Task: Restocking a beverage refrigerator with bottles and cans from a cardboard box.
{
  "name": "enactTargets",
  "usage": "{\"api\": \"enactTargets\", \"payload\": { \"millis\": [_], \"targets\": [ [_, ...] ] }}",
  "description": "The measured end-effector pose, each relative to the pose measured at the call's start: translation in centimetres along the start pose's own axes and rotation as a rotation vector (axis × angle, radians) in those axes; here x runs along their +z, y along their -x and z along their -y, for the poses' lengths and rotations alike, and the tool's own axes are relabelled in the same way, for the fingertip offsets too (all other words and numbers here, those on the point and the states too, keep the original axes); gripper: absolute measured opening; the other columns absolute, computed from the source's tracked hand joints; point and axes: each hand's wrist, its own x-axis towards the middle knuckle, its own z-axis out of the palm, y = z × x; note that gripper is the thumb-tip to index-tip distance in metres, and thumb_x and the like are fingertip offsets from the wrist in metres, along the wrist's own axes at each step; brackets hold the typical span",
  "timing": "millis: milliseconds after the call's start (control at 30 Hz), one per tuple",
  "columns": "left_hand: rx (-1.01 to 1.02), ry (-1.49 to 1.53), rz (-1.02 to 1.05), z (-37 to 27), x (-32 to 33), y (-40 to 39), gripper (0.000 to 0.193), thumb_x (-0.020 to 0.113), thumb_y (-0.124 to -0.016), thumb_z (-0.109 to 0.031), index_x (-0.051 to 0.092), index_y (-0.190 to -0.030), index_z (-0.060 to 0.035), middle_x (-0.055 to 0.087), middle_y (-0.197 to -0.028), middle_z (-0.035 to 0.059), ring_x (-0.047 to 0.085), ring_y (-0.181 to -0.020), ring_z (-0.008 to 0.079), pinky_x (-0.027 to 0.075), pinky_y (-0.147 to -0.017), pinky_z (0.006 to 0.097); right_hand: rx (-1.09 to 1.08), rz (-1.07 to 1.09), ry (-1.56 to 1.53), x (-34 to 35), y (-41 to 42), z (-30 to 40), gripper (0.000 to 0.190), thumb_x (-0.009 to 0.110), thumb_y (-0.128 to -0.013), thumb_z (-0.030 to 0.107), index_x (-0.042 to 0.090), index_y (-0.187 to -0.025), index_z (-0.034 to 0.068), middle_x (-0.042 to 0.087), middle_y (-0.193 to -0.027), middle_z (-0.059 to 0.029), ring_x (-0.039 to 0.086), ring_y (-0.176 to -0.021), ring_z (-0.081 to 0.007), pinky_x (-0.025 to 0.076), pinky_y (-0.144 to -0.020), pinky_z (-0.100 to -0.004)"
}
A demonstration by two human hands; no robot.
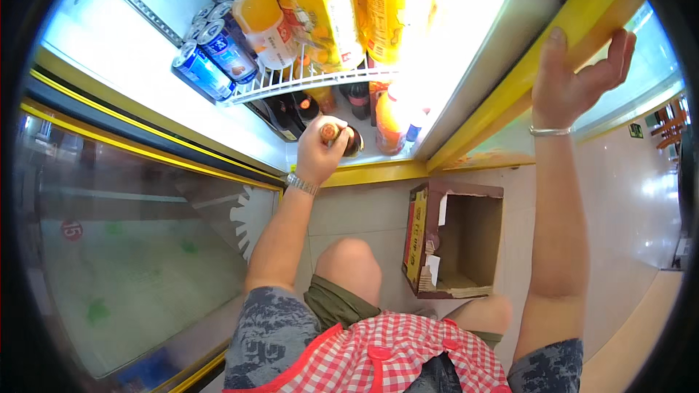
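Observation:
My left hand [315, 154] grips the neck of a dark glass bottle [355, 143] with a gold cap [329, 131]. It holds the bottle at the front of the fridge's bottom compartment, below a white wire shelf [306, 86]. More dark bottles [301, 106] stand just beyond that hand, and an orange drink bottle [390, 125] is to its right. Resting against the yellow frame [587, 16] on the fridge's right side, my right hand [576, 79] has its fingers apart and nothing in them.
Blue cans [203, 70] and bottles of orange drink [262, 22] fill the shelf above. The glass door [147, 262] stands open at left. On the tiled floor, an opened cardboard box [471, 240] with torn edges sits between my knees and the fridge.

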Motion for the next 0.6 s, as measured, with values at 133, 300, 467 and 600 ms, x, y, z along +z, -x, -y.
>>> {"api": "enactTargets", "payload": {
  "millis": [133, 300, 467, 600],
  "targets": [
    [-0.188, -0.083, 0.030, 7.6, 2.2, -3.5, 0.018, 0.071, -0.080, -0.014, 0.061, -0.090, -0.0036, 0.066, -0.084, 0.0131, 0.066, -0.079, 0.0251, 0.051, -0.074, 0.0340, 0.030, 0.080, 0.036, -0.4, -0.1, 0.4, 0.073, 0.070, -0.081, 0.028, 0.033, -0.134, -0.006, 0.025, -0.144, -0.0232, 0.020, -0.138, -0.0339, 0.025, -0.111, -0.0446],
    [-0.280, -0.220, -0.004, 12.6, 4.1, -5.8, 0.023, 0.072, -0.080, -0.020, 0.062, -0.092, -0.0038, 0.067, -0.088, 0.0156, 0.066, -0.086, 0.0314, 0.051, -0.080, 0.0378, 0.031, 0.089, -0.008, -0.2, 0.1, -0.1, 0.072, 0.069, -0.082, 0.027, 0.033, -0.134, -0.007, 0.023, -0.144, -0.0234, 0.019, -0.138, -0.0343, 0.023, -0.112, -0.0449],
    [-0.102, -0.366, -0.077, 16.0, 3.6, -8.7, 0.037, 0.069, -0.082, -0.028, 0.063, -0.110, -0.0040, 0.067, -0.102, 0.0203, 0.063, -0.097, 0.0382, 0.049, -0.084, 0.0415, -0.003, 0.004, -0.008, 0.2, 0.0, -0.3, 0.080, 0.075, -0.076, 0.029, 0.034, -0.136, -0.004, 0.034, -0.138, -0.0215, 0.026, -0.135, -0.0363, 0.024, -0.111, -0.0460],
    [-0.313, -0.317, -0.062, 17.1, 3.7, -9.7, 0.039, 0.070, -0.083, -0.031, 0.064, -0.108, -0.0023, 0.069, -0.099, 0.0196, 0.064, -0.092, 0.0378, 0.050, -0.080, 0.0419, -0.083, 0.011, 0.056, 0.5, -0.2, -0.7, 0.079, 0.073, -0.075, 0.022, 0.033, -0.138, -0.003, 0.035, -0.139, -0.0204, 0.032, -0.132, -0.0342, 0.026, -0.111, -0.0438]
  ]
}}
